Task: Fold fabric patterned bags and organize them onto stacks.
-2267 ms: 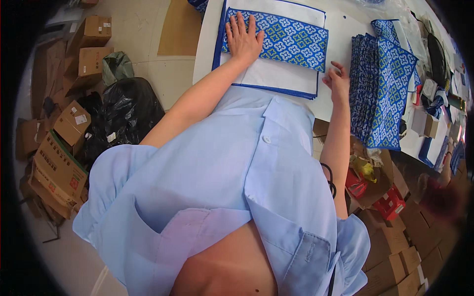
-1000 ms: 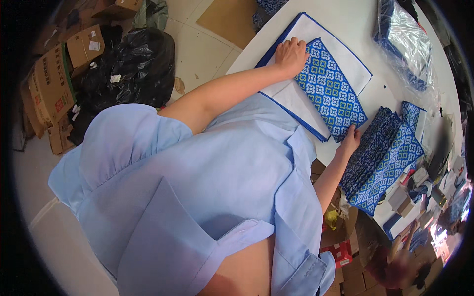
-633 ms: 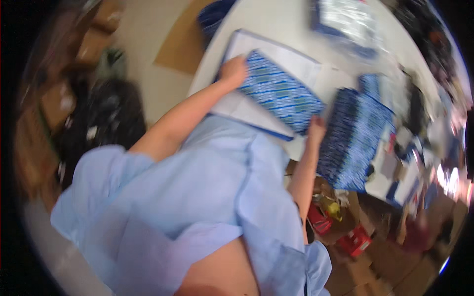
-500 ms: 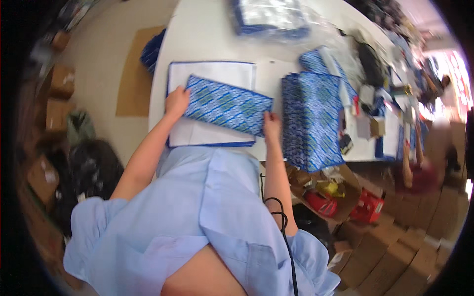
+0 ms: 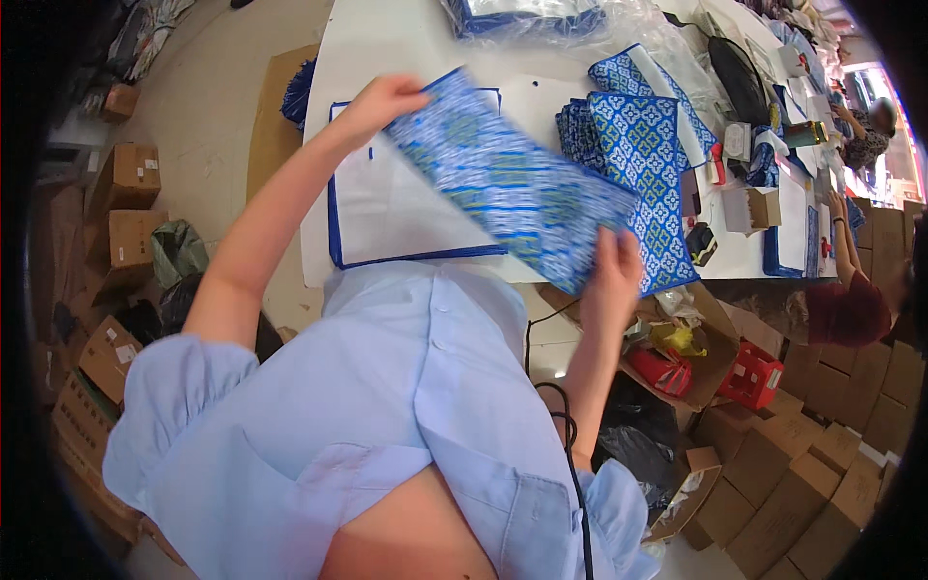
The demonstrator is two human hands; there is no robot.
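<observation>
Between my two hands a blue, white and green patterned fabric panel (image 5: 507,184) is stretched at a slant, blurred by motion. My left hand (image 5: 372,111) is closed on its upper left end. Lower down, my right hand (image 5: 614,271) pinches the opposite end, which overlaps in view a pile of folded patterned fabric (image 5: 633,130) on the right. Under the held panel lie white pieces with blue edging (image 5: 420,217), stacked flat at the table's near edge and partly hidden by it.
The white table (image 5: 367,48) carries a plastic-wrapped bundle (image 5: 522,24) at the back. A black bag (image 5: 739,77) and small boxes (image 5: 752,209) sit to the right. Below are an open carton (image 5: 710,358) and several cardboard boxes (image 5: 773,483). Another person's arm (image 5: 845,237) shows at far right.
The held panel has moved up and right, tilting more steeply, with its right end now before the folded pile. More of the white pieces shows. The whole view has shifted slightly.
</observation>
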